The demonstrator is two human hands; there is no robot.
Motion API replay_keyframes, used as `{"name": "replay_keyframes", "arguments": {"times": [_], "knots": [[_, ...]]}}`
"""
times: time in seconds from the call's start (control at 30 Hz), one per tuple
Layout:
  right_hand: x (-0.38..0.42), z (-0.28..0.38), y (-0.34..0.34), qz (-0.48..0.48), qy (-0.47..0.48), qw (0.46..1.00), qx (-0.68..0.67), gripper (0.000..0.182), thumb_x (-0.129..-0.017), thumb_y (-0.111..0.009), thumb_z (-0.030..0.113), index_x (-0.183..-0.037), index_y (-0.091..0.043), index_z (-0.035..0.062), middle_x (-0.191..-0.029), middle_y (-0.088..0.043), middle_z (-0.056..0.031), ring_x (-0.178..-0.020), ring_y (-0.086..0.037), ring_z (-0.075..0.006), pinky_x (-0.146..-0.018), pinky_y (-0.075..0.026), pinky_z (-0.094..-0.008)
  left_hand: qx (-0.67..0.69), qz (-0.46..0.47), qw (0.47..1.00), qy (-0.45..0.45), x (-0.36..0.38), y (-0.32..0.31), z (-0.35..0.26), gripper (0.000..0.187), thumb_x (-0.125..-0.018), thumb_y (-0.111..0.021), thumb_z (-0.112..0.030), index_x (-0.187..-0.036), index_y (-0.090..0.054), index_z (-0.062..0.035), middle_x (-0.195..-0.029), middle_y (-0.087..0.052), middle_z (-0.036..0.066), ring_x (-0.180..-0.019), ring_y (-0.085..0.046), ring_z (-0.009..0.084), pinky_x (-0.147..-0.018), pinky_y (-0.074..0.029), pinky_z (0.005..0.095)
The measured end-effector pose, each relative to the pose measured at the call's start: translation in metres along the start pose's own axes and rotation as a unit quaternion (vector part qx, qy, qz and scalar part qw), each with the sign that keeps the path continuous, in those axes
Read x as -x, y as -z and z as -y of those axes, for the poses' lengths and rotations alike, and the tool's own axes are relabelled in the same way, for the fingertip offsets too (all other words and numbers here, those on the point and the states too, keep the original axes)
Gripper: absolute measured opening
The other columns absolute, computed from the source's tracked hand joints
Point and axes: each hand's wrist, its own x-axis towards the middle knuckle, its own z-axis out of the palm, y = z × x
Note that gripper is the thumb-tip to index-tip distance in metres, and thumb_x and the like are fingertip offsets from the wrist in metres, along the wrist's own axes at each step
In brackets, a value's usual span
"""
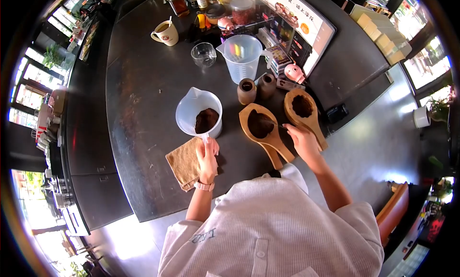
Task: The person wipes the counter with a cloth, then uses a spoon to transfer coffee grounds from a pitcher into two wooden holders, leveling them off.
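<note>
My left hand (207, 157) is closed around the handle of a translucent plastic measuring jug (186, 115), which stands on the dark table. Dark brown powder (207, 120) lies in the jug. My right hand (303, 142) pinches a thin dark spoon-like tool (281, 127), its far end over the powder in a wooden scoop (245, 118); the tip is hard to make out. Another wooden scoop (314, 118), also with dark powder, lies to the right. A folded brown cloth (179, 164) sits beside my left wrist.
Beyond the scoops stand two small brown bottles (247, 92) and a larger measuring jug (241, 61). A glass bowl (204, 55), a white mug (166, 34) and a pink figurine (294, 73) are farther back. A menu board (316, 30) leans at the back right.
</note>
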Motion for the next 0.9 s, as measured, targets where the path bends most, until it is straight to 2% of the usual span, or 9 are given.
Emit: {"name": "replay_keyframes", "arguments": {"times": [0.17, 0.23, 0.33, 0.47, 0.57, 0.67, 0.7, 0.77, 0.9], "knots": [[-0.015, 0.023, 0.033, 0.021, -0.115, 0.974, -0.193, 0.026, -0.091, -0.05, 0.003, -0.116, -0.058, 0.0017, -0.077, -0.06, -0.0094, -0.065, -0.058, -0.0151, -0.06, -0.047, -0.0267, -0.108, -0.011, 0.994, 0.001, 0.025, 0.01, -0.003, 0.041, -0.094, -0.048, -0.023, -0.058, -0.043, -0.0051, -0.054, -0.037, -0.005, -0.048, -0.032, 0.0056, -0.044, -0.023, 0.0241], [-0.03, 0.037, 0.055, 0.032, -0.047, 0.948, -0.314, 0.029, -0.091, -0.048, -0.001, -0.119, -0.056, -0.0014, -0.074, -0.053, -0.007, -0.063, -0.052, -0.0101, -0.059, -0.044, -0.0209, -0.223, 0.055, 0.971, -0.07, 0.028, 0.009, -0.014, 0.034, -0.086, -0.054, -0.016, -0.056, -0.045, -0.0012, -0.048, -0.041, 0.005, -0.043, -0.037, 0.0151, -0.042, -0.027, 0.0316], [-0.053, 0.076, 0.095, 0.101, 0.073, 0.98, -0.155, 0.028, -0.082, -0.057, -0.004, -0.109, -0.063, 0.0017, -0.081, -0.055, -0.0076, -0.062, -0.054, -0.0181, -0.059, -0.047, -0.0259, -0.319, 0.111, 0.923, -0.184, 0.028, 0.003, -0.03, 0.034, -0.08, -0.058, -0.014, -0.052, -0.041, -0.0032, -0.048, -0.043, 0.012, -0.041, -0.041, 0.0274, -0.042, -0.031, 0.0368], [-0.064, 0.1, 0.077, 0.108, 0.171, 0.979, 0.004, 0.018, -0.081, -0.06, 0.001, -0.098, -0.064, -0.0003, -0.085, -0.058, -0.0074, -0.071, -0.061, -0.0211, -0.06, -0.049, -0.0293, -0.427, 0.152, 0.858, -0.243, 0.028, -0.019, -0.045, 0.031, -0.073, -0.063, -0.014, -0.051, -0.044, -0.0062, -0.046, -0.045, 0.01, -0.04, -0.046, 0.0294, -0.045, -0.038, 0.0365], [-0.072, 0.098, 0.03, 0.052, 0.252, 0.955, 0.147, 0.028, -0.076, -0.061, 0.009, -0.104, -0.06, 0.0055, -0.085, -0.056, -0.0059, -0.077, -0.063, -0.0226, -0.063, -0.052, -0.0295, -0.443, 0.173, 0.836, -0.273, 0.031, -0.032, -0.057, 0.031, -0.072, -0.064, -0.011, -0.051, -0.042, -0.005, -0.046, -0.044, 0.011, -0.041, -0.044, 0.0305, -0.044, -0.036, 0.0371], [-0.081, 0.107, 0.01, 0.147, 0.262, 0.925, 0.23, 0.03, -0.075, -0.06, 0.012, -0.104, -0.059, 0.0075, -0.088, -0.057, -0.0055, -0.08, -0.063, -0.0223, -0.063, -0.053, -0.0308, -0.45, 0.195, 0.82, -0.294, 0.035, -0.04, -0.064, 0.029, -0.071, -0.066, -0.013, -0.054, -0.044, -0.0062, -0.048, -0.046, 0.009, -0.042, -0.046, 0.0293, -0.045, -0.038, 0.0363], [-0.082, 0.113, 0.002, 0.161, 0.253, 0.93, 0.214, 0.027, -0.074, -0.062, 0.015, -0.098, -0.06, 0.0018, -0.078, -0.063, -0.0085, -0.074, -0.065, -0.0242, -0.062, -0.054, -0.0347, -0.447, 0.198, 0.819, -0.3, 0.036, -0.041, -0.066, 0.029, -0.071, -0.066, -0.013, -0.054, -0.045, -0.0064, -0.048, -0.046, 0.009, -0.042, -0.046, 0.0289, -0.045, -0.038, 0.036], [-0.083, 0.117, 0.004, 0.274, 0.22, 0.919, 0.178, 0.017, -0.077, -0.06, 0.017, -0.088, -0.064, 0.0051, -0.07, -0.065, -0.009, -0.063, -0.065, -0.0269, -0.058, -0.053, -0.0401, -0.46, 0.206, 0.809, -0.302, 0.039, -0.041, -0.069, 0.03, -0.072, -0.067, -0.015, -0.053, -0.045, -0.0072, -0.047, -0.046, 0.007, -0.041, -0.047, 0.0254, -0.044, -0.038, 0.0339], [-0.084, 0.131, 0.017, 0.326, 0.139, 0.929, 0.106, 0.016, -0.079, -0.057, 0.021, -0.077, -0.067, 0.0085, -0.067, -0.064, -0.0127, -0.062, -0.063, -0.0299, -0.059, -0.051, -0.0423, -0.471, 0.207, 0.802, -0.304, 0.045, -0.042, -0.064, 0.031, -0.072, -0.068, -0.016, -0.052, -0.045, -0.0081, -0.045, -0.044, 0.005, -0.039, -0.045, 0.0222, -0.043, -0.037, 0.0321]]}}
